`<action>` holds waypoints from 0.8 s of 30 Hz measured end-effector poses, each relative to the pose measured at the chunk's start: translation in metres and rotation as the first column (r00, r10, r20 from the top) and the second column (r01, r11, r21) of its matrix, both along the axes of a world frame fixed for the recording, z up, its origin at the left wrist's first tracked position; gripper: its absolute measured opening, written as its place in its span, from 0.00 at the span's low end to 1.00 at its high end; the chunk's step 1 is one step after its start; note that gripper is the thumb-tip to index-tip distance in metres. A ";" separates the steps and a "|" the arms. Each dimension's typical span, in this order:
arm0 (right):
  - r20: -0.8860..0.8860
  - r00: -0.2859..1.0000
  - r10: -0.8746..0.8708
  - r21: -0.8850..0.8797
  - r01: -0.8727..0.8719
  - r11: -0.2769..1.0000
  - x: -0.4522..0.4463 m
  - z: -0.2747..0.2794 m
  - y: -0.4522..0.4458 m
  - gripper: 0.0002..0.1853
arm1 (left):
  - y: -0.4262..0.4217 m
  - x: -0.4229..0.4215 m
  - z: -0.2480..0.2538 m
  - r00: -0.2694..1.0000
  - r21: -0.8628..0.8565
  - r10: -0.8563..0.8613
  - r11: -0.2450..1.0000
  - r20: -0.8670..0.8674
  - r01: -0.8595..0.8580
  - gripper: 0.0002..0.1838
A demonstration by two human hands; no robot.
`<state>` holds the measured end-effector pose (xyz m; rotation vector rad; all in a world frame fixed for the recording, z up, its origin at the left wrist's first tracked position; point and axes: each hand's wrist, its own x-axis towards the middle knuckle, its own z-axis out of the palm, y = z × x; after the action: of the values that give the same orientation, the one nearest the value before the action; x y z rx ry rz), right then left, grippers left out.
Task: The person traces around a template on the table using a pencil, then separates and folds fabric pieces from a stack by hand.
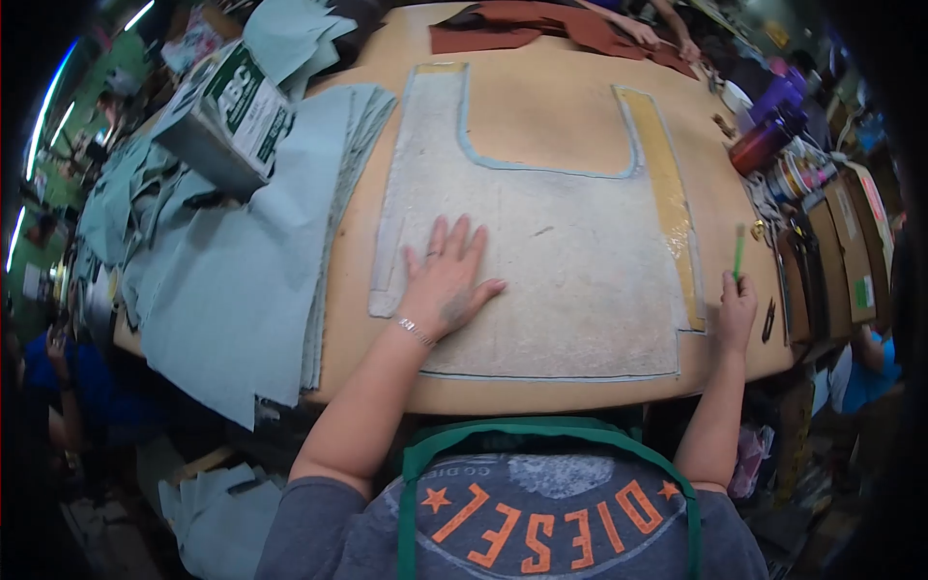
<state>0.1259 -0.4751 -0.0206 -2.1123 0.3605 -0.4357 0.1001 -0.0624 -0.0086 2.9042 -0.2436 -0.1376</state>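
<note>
A grey shirt [551,505] is seen nearest. On the table [541,106], a pale board [570,280] is touched by the spread left hand [448,277]; at right, 1 green stick [739,254] is pinched by the right hand [737,307].

Long white tube lights [140,14] are shining before a green wall [92,82]; a wide tan table [551,116] is standing centrally.

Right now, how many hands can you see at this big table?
4: left hand flat on the pale panel, right hand holding a green stick; beyond, a co-worker's first hand and second hand near the brown material. Others may be hidden.
</note>
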 end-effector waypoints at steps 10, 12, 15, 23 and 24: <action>0.034 0.591 0.806 0.359 -0.760 0.542 0.038 0.066 0.264 0.07 | 0.000 0.057 -0.016 0.988 -0.181 0.077 0.982 0.134 -0.052 0.35; -0.029 0.419 0.908 0.345 -0.848 0.402 0.035 0.066 0.318 0.09 | 0.000 0.067 -0.052 0.944 -0.195 0.032 0.980 0.329 0.035 0.34; -0.102 0.283 0.954 0.290 -0.908 0.301 0.039 0.071 0.364 0.08 | -0.003 0.073 -0.064 0.957 -0.287 0.091 0.958 0.277 -0.008 0.31; -0.062 0.705 0.707 0.099 -0.700 0.707 0.081 0.049 0.283 0.06 | 0.008 0.060 -0.017 0.995 -0.377 0.067 0.925 0.071 -0.035 0.37; -0.077 0.800 0.595 -0.230 -0.595 0.770 0.076 0.049 0.264 0.07 | 0.006 0.060 -0.020 0.994 -0.310 0.049 0.951 0.095 -0.017 0.37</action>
<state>0.2023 -0.2108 0.0280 -2.3190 -0.3961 -0.1005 0.1606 -0.0565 -0.0282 2.6039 -0.2121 0.0506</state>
